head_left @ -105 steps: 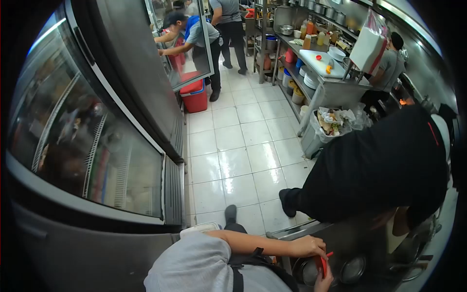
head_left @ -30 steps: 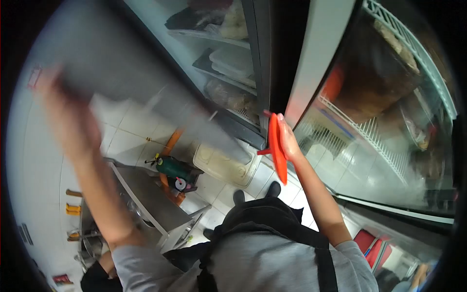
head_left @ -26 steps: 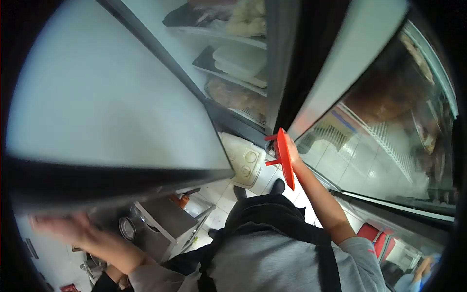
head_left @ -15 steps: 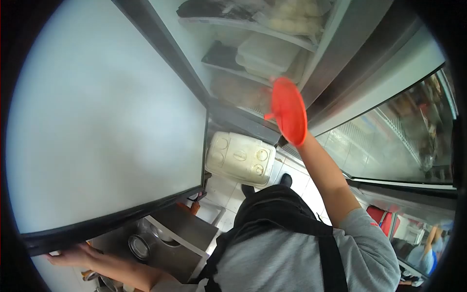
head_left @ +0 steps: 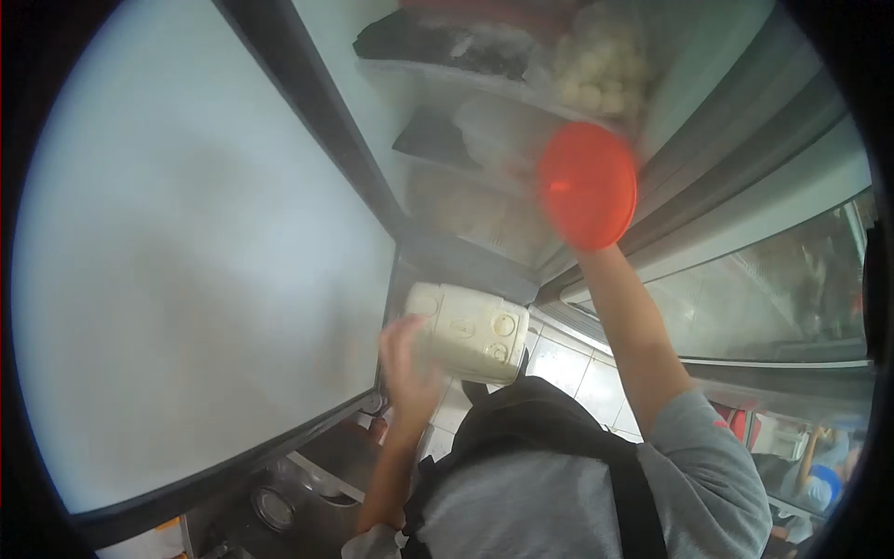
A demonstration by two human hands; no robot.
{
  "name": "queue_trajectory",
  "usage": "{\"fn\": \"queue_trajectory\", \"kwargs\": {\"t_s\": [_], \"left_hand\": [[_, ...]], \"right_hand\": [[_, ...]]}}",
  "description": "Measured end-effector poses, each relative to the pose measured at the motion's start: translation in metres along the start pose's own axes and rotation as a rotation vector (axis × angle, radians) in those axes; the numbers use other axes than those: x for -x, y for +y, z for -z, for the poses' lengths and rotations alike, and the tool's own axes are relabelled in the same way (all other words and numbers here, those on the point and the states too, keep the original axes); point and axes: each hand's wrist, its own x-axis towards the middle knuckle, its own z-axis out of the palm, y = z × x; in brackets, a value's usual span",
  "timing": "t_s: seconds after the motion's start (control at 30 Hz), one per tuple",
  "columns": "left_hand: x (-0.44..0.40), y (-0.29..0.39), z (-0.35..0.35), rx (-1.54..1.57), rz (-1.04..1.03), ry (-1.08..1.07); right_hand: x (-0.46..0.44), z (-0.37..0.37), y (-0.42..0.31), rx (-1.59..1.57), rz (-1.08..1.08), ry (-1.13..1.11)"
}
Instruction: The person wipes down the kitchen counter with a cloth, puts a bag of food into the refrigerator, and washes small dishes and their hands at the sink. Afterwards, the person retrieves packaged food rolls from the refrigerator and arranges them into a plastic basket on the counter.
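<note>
A round red plastic piece (head_left: 589,186), which looks like a lid, is raised in front of the freezer shelves. My right hand (head_left: 599,252) grips it from behind, its fingers hidden by the red disc. My left hand (head_left: 410,368) is smeared by motion, but its fingers look stretched out and hold nothing. It is beside the inner edge of the open white freezer door (head_left: 214,279), in front of the cream cooler box (head_left: 466,331) on the floor.
Frosty shelves (head_left: 447,73) hold a dark bag (head_left: 447,45), a clear bag of pale round pieces (head_left: 601,79) and a whitish container (head_left: 503,130). A glass-fronted unit (head_left: 773,289) stands at right. Metal pans (head_left: 275,508) lie lower left. Another person (head_left: 819,480) shows at lower right.
My left hand has let go of the door's lower edge and swung right toward the cooler box. My right hand has carried the red lid slightly up and right, turning its face toward me.
</note>
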Motion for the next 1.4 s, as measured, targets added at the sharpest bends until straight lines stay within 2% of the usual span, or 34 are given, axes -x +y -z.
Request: {"fn": "queue_trajectory", "kwargs": {"t_s": [0.03,0.13,0.2,0.23,0.33,0.43,0.53,0.63,0.73,0.77,0.83,0.9,1.07,1.17,1.2,1.3,1.4], "left_hand": [[0.004,-0.011,-0.015,0.005,-0.001,-0.1],[-0.002,-0.019,-0.036,0.391,0.192,-0.162],[-0.016,-0.015,-0.034,0.599,0.437,-0.178],[-0.023,-0.015,-0.034,0.702,0.561,-0.185],[-0.038,-0.035,-0.033,1.203,0.749,-0.188],[-0.052,-0.052,-0.024,1.45,0.916,-0.249],[-0.059,-0.049,-0.016,1.148,0.963,-0.314],[-0.044,-0.068,-0.009,0.803,1.101,-0.359],[-0.025,-0.078,0.022,0.943,1.001,-0.235],[-0.026,-0.065,0.032,1.02,1.027,-0.202],[-0.051,0.007,0.065,1.175,1.064,-0.124],[-0.06,0.011,0.063,1.134,0.946,-0.114],[-0.135,0.061,0.036,1.087,0.6,-0.042],[-0.204,0.084,-0.01,1.162,0.455,0.048],[-0.223,0.09,-0.023,1.159,0.394,-0.013],[-0.273,0.106,-0.07,1.035,0.319,0.003],[-0.311,0.118,-0.095,0.573,0.514,0.037]], "right_hand": [[0.004,0.001,-0.002,-0.008,-0.061,-0.014],[0.022,0.006,-0.007,-0.043,-0.297,-0.103],[0.043,0.01,-0.013,-0.058,-0.484,-0.191],[0.056,0.013,-0.016,-0.068,-0.574,-0.251],[0.099,0.024,-0.021,-0.061,-0.837,-0.461],[0.136,0.032,-0.024,-0.017,-0.982,-0.653],[0.14,0.006,-0.047,0.074,-0.909,-0.689],[0.126,-0.032,-0.058,0.113,-0.905,-0.609],[0.113,-0.038,-0.075,0.034,-0.943,-0.508],[0.112,-0.036,-0.075,0.011,-0.918,-0.473],[0.103,-0.034,-0.069,-0.039,-0.836,-0.379],[0.094,-0.033,-0.065,-0.092,-0.752,-0.282],[0.09,-0.038,-0.057,-0.141,-0.632,-0.133],[0.096,-0.043,-0.048,-0.156,-0.611,-0.069],[0.101,-0.043,-0.047,-0.157,-0.615,-0.057],[0.126,-0.035,-0.046,-0.163,-0.648,-0.011],[0.154,-0.027,-0.048,-0.165,-0.69,0.042]]}}
